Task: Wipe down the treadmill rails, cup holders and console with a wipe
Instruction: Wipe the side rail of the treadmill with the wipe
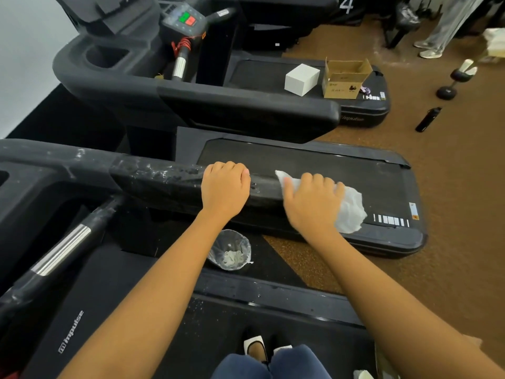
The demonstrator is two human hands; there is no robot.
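A black treadmill rail (153, 179) runs from the left toward the centre, smeared with white dusty residue. My left hand (225, 187) grips the rail with its fingers curled over the top. Just to its right, my right hand (311, 199) holds a crumpled white wipe (349, 212) pressed onto the rail's far end. The section of rail between my hands looks darker and cleaner. A cup holder (4, 177) shows at the left edge, mostly cut off. The console of this treadmill is out of view.
A small bin (231, 253) lined with plastic and holding used wipes stands below the rail. The neighbouring treadmill carries a white box (302, 79) and an open cardboard box (345, 77). A black bottle (427, 119) and dumbbells (453, 83) lie on the brown floor. A person stands at top right.
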